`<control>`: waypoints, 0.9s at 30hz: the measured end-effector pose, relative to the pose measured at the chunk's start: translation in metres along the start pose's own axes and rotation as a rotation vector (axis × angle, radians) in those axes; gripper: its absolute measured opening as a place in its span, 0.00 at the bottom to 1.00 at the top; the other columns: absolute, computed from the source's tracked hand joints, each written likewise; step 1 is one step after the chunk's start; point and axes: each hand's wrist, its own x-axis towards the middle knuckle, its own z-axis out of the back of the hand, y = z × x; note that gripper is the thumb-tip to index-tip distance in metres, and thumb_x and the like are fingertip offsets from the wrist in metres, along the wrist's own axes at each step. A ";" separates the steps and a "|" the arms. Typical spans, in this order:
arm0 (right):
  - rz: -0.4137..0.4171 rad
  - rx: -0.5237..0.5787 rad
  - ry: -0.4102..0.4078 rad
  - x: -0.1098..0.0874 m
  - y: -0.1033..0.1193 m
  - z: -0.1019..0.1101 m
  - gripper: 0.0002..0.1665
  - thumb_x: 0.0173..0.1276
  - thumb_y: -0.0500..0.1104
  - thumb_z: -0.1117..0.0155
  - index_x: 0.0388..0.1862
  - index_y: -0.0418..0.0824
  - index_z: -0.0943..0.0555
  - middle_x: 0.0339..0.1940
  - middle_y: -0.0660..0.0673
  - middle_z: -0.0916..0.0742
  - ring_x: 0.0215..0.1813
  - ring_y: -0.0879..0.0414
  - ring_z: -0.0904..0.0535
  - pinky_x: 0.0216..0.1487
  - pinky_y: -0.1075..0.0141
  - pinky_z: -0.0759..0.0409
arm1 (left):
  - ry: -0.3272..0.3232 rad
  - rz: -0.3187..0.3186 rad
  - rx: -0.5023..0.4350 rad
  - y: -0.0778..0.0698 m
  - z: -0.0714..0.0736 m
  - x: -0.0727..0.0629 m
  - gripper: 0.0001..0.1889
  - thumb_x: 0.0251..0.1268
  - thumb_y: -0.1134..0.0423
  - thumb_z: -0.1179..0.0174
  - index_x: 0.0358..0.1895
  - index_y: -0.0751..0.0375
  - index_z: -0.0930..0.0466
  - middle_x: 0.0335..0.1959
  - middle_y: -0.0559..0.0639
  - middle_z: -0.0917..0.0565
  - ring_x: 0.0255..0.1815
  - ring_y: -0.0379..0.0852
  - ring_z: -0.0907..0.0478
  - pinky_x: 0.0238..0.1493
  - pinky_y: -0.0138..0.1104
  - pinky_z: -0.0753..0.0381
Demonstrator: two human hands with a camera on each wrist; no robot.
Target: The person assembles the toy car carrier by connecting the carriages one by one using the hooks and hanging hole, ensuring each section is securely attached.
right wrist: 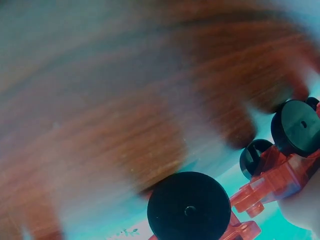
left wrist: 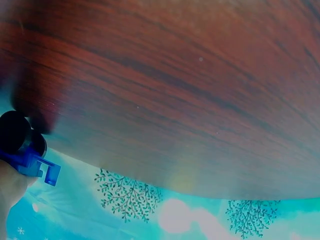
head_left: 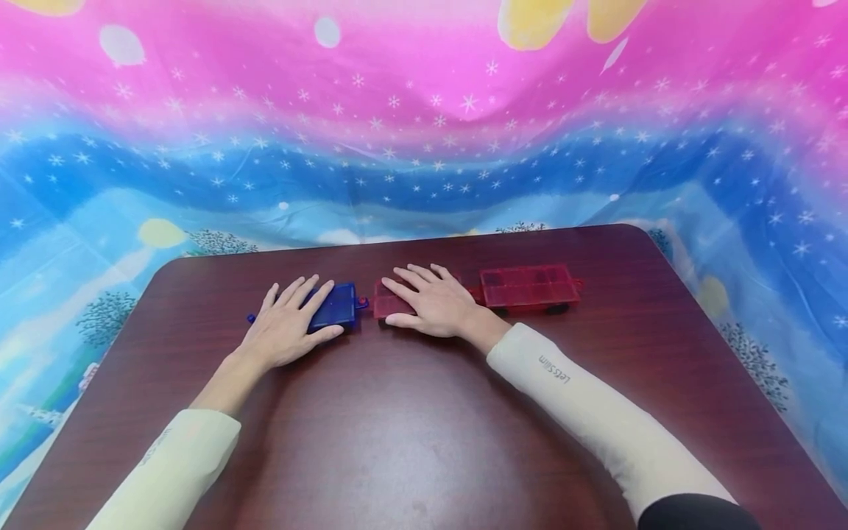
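Observation:
A blue toy wagon [head_left: 341, 303] lies partly under my left hand [head_left: 281, 327], whose straight, spread fingers rest on its top. My right hand [head_left: 437, 303] rests with extended fingers on a translucent red toy wagon [head_left: 387, 300], hiding much of it. Further right stands a second red wagon [head_left: 526, 287] in the same row. In the left wrist view, a blue hook-shaped coupling [left wrist: 49, 171] sticks out beside black wheels [left wrist: 14, 131]. The right wrist view shows a large black wheel [right wrist: 189, 206] and a red coupling [right wrist: 272, 187]; whether the wagons are linked, I cannot tell.
The wagons stand toward the far side of a dark reddish-brown wooden table [head_left: 397, 434] with rounded corners. Behind and around it hangs a pink and blue cloth [head_left: 424, 132] printed with snowflakes and bushes.

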 end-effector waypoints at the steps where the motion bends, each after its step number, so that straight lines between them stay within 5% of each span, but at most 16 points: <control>1: 0.002 0.005 -0.001 0.000 0.000 0.000 0.50 0.71 0.81 0.69 0.85 0.60 0.50 0.84 0.50 0.43 0.83 0.50 0.52 0.78 0.42 0.53 | 0.004 0.000 0.002 0.000 0.001 0.000 0.48 0.68 0.25 0.54 0.83 0.50 0.50 0.81 0.62 0.46 0.80 0.64 0.52 0.74 0.64 0.60; 10: 0.028 0.015 -0.011 0.002 -0.001 0.002 0.49 0.71 0.80 0.64 0.84 0.60 0.48 0.84 0.50 0.42 0.83 0.50 0.53 0.78 0.42 0.54 | 0.038 0.004 0.017 0.000 0.005 0.000 0.49 0.67 0.23 0.56 0.83 0.51 0.49 0.80 0.63 0.45 0.81 0.65 0.53 0.74 0.64 0.58; 27: -0.002 0.052 -0.080 -0.012 -0.012 0.012 0.46 0.73 0.77 0.60 0.82 0.56 0.39 0.82 0.48 0.37 0.83 0.48 0.52 0.78 0.42 0.56 | -0.006 -0.002 -0.030 -0.010 0.009 0.008 0.44 0.72 0.28 0.57 0.82 0.50 0.47 0.80 0.61 0.43 0.81 0.64 0.53 0.76 0.62 0.59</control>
